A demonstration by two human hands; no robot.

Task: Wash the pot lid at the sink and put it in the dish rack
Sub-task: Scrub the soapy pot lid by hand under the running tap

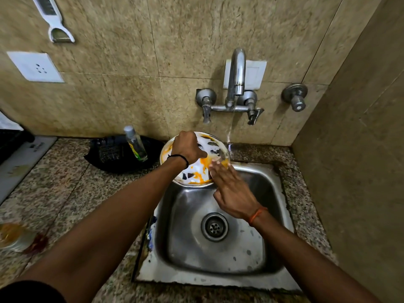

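A round steel pot lid [197, 171], smeared with white foam and orange-yellow residue, is held tilted over the far left corner of the steel sink [271, 254]. My left hand [188, 147] grips the lid from above at its upper left part. My right hand [231, 189] has its fingers spread and its fingertips touch the lid's lower right side. A thin stream of water falls from the wall tap [236, 75] just right of the lid. No dish rack is in view.
A clear bottle [135, 143] stands in a black tray [118, 154] on the granite counter left of the sink. A stained plate [13, 237] lies at the left edge. The right wall stands close to the sink. A drain [215, 226] sits mid-basin.
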